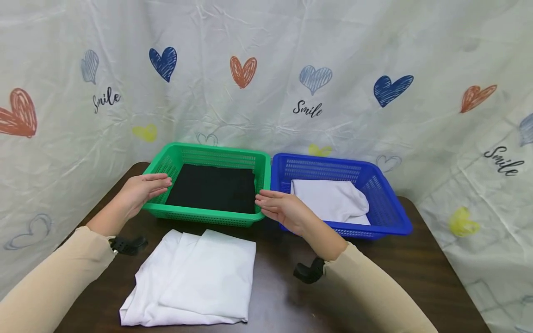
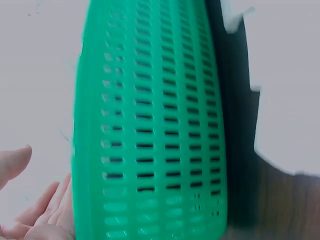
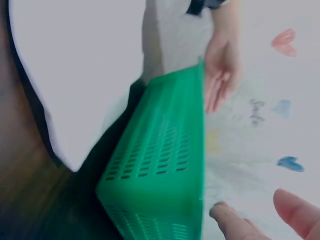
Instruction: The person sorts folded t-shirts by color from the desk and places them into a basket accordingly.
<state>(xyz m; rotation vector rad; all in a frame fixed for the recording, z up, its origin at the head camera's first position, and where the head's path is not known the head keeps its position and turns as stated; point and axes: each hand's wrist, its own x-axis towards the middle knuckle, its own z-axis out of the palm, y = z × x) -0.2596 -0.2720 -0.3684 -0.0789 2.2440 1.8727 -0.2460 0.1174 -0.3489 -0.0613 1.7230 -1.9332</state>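
Note:
A green plastic basket [image 1: 200, 215] stands at the back left of the table with folded black cloth [image 1: 212, 187] lying in it. Over its left rim I hold my left hand [image 1: 143, 189], fingers extended and nothing gripped. My right hand [image 1: 287, 210] hovers at the basket's front right corner, its fingers straight and slightly bent at the knuckles, holding nothing. Both palms face inward across the basket. In front of it, a folded white garment [image 1: 212, 277] lies flat on the table. The right wrist view shows the left hand [image 3: 222, 75] beyond the green rim.
Right beside the green basket is a blue plastic basket [image 1: 387, 203] holding folded white cloth [image 1: 329, 199]. Both stand on a dark wooden table [image 1: 399, 273]. A pale curtain [image 1: 266, 111] with hearts and lettering hangs close behind them.

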